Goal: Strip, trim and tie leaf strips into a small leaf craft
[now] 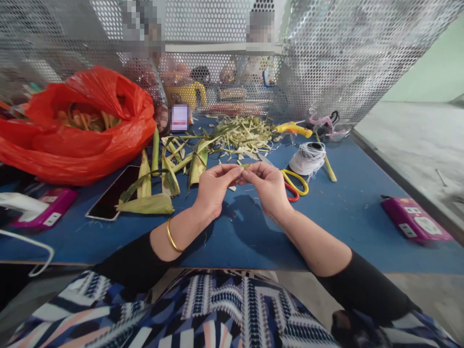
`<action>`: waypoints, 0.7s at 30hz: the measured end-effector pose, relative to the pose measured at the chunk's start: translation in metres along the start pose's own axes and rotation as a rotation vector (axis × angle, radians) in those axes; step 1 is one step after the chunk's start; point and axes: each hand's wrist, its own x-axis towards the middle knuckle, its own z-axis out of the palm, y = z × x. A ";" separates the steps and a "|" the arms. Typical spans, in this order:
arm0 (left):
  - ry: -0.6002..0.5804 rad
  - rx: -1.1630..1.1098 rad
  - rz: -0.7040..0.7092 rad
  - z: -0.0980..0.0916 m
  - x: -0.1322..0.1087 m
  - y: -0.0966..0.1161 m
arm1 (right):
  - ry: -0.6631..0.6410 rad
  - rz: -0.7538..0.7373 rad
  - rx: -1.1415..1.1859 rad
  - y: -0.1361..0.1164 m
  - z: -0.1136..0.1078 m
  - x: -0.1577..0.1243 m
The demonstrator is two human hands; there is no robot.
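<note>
Two hands (213,191) (271,188) together pinch a greenish piece (246,166), partly hiding scissors (295,174) near leafy shreds (248,135) and thread (306,159).

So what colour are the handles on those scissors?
One yellow handle and one red handle, best seen in the head view.

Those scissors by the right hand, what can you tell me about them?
The scissors lie on the blue table, partly behind the right hand. One handle loop is yellow, the other red; the grey blades look metallic and point away and left. The hand hides their middle, so I can't tell how far they're open or whether it touches them.
</note>
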 end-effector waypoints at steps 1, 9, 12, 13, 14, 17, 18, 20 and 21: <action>-0.006 0.000 -0.006 0.000 0.000 0.000 | -0.002 -0.001 -0.010 0.000 0.000 0.000; 0.051 -0.023 -0.075 -0.002 0.010 0.011 | -0.181 -0.101 -0.667 -0.028 -0.034 0.012; 0.061 -0.022 -0.094 -0.002 0.016 0.022 | -0.147 0.003 -1.446 -0.040 -0.065 0.010; 0.052 -0.012 -0.093 -0.001 0.019 0.026 | -0.170 0.082 -1.634 -0.042 -0.073 0.009; 0.038 -0.001 -0.091 0.000 0.021 0.030 | -0.193 0.159 -1.752 -0.042 -0.080 0.007; 0.000 0.017 -0.101 0.006 0.030 0.039 | -0.253 0.192 -1.865 -0.038 -0.088 0.005; -0.005 0.016 -0.111 0.009 0.034 0.041 | -0.265 0.167 -1.868 -0.036 -0.087 0.006; -0.016 0.001 -0.120 0.014 0.041 0.043 | -0.301 0.122 -1.848 -0.034 -0.083 0.008; -0.023 -0.010 -0.120 0.016 0.044 0.043 | -0.320 0.111 -1.832 -0.034 -0.081 0.010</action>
